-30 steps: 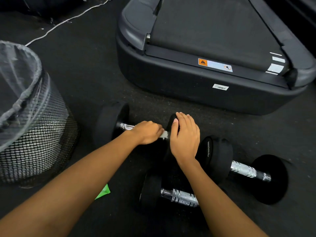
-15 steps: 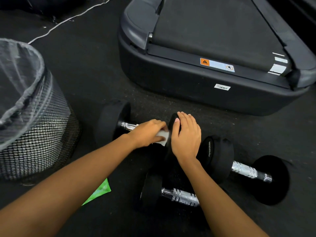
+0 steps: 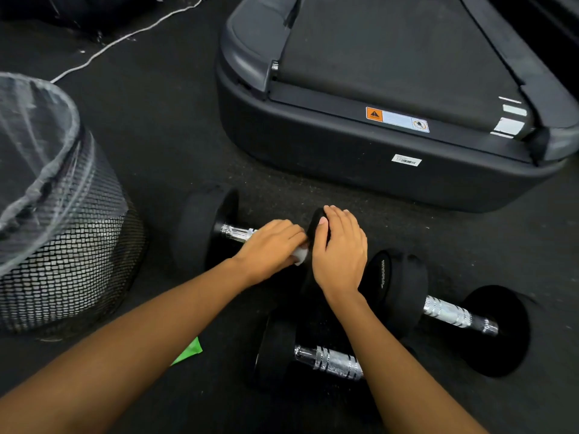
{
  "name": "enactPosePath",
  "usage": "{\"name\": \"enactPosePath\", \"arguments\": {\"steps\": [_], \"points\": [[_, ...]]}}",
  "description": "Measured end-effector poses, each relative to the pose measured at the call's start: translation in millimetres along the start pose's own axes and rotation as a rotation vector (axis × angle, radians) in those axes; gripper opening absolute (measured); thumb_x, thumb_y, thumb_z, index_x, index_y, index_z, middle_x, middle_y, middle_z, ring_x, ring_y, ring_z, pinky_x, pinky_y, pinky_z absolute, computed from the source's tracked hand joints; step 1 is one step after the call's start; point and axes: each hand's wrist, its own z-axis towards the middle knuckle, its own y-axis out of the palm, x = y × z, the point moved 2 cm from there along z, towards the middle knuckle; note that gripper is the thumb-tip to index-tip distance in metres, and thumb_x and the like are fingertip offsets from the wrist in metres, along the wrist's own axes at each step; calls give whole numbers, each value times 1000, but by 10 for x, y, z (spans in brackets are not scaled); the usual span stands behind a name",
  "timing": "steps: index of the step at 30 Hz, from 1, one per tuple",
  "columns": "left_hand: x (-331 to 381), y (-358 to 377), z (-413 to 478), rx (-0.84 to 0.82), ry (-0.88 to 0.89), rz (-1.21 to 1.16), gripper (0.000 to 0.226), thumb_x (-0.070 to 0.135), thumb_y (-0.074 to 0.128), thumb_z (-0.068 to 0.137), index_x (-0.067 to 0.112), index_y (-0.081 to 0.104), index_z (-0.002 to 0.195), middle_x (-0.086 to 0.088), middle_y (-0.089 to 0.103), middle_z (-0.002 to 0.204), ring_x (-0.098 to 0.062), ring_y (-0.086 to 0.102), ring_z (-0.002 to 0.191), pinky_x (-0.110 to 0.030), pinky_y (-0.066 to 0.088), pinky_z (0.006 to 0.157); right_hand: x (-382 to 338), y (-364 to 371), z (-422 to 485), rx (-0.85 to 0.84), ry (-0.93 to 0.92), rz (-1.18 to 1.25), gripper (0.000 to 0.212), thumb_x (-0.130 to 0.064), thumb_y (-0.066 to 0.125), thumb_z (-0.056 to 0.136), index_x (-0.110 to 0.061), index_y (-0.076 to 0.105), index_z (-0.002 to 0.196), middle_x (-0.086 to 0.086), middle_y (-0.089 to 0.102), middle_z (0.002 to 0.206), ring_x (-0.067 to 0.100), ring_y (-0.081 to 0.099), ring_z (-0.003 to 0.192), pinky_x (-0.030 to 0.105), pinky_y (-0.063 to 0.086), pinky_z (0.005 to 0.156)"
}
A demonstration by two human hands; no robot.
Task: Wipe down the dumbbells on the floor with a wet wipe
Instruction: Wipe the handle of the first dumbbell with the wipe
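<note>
The wet wipe [image 3: 300, 254] is bunched white under my left hand [image 3: 271, 249], pressed against the chrome handle of the far dumbbell [image 3: 206, 227], right where the bar meets its right-hand weight; my left fingers are curled closed around wipe and bar together. My right hand [image 3: 340, 250] lies flat over the top of that right-hand weight, fingers together and draped rather than gripping, steadying it so it does not roll. I judge this dumbbell to be heavy and stiff, round-ended and apt to roll on the floor [image 3: 175, 145], so the weight is the place to brace it and the knurled bar the place to grip; the wipe is soft, damp and light, and it should follow the ridges if I squeeze it round the bar. Two more dumbbells wait nearer me: one [image 3: 445, 311] just right of my right wrist, another [image 3: 326, 360] partly under my right forearm, both with bare chrome handles. A scrap of green packet [image 3: 189, 352] shows under my left forearm, a mesh bin [image 3: 69, 239] with a clear liner stands to the left, and a treadmill base [image 3: 360, 164] sits beyond
</note>
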Motion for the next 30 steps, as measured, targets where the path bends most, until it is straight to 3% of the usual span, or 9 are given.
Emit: {"name": "enactPosePath", "arguments": {"steps": [6,10,13,15,20,23,27,30], "points": [[-182,-39,-147,19,-35,60,34,29,66,83,11,64,112,-4,63,107,-21,58,99,-34,46,86,12,14,4,13,-3,2,48,-35,27,94,-12,58,123,1,59,127,19,44,127,35,33,104],[-92,53,-52,-49,-184,-20,36,33,45,96,15,57,125,-3,55,116,-19,47,107,-32,37,94,16,19,10,25,-1,9,47,-33,29,94,-11,59,122,2,60,125,20,46,126,35,35,102],[-94,64,-1,-132,-186,-69,38,33,36,99,18,51,131,0,52,124,-16,45,113,-31,33,99,17,22,5,18,-4,12,48,-34,28,94,-12,59,122,2,60,126,20,46,127,35,34,103],[-192,33,-22,-190,-213,-9,37,33,32,100,20,52,129,2,54,126,-15,47,116,-30,29,103,19,21,2,17,-5,13,48,-34,28,94,-12,58,123,1,59,127,19,45,127,36,33,104],[-277,33,97,-323,-417,104,38,28,27,100,15,61,107,-5,65,107,-20,58,102,-35,30,101,18,21,-2,19,1,14,47,-34,28,94,-12,58,123,1,59,127,19,45,127,36,34,103],[-220,61,168,-334,-383,55,39,29,25,100,15,61,107,-5,65,109,-19,57,103,-34,28,103,15,16,0,16,-5,13,48,-34,28,94,-12,58,123,1,59,127,19,45,127,35,33,103],[-140,40,63,-275,-231,-106,35,28,31,100,19,53,125,2,58,126,-11,50,116,-29,20,107,17,11,3,9,-2,12,49,-35,26,94,-12,58,124,1,59,128,19,44,127,34,32,104],[-217,-1,17,-274,-282,-118,35,28,32,100,16,56,124,-1,59,124,-15,52,115,-29,26,105,10,12,-3,11,-5,12,48,-34,27,94,-12,58,123,2,59,127,19,45,127,34,32,104]]}}
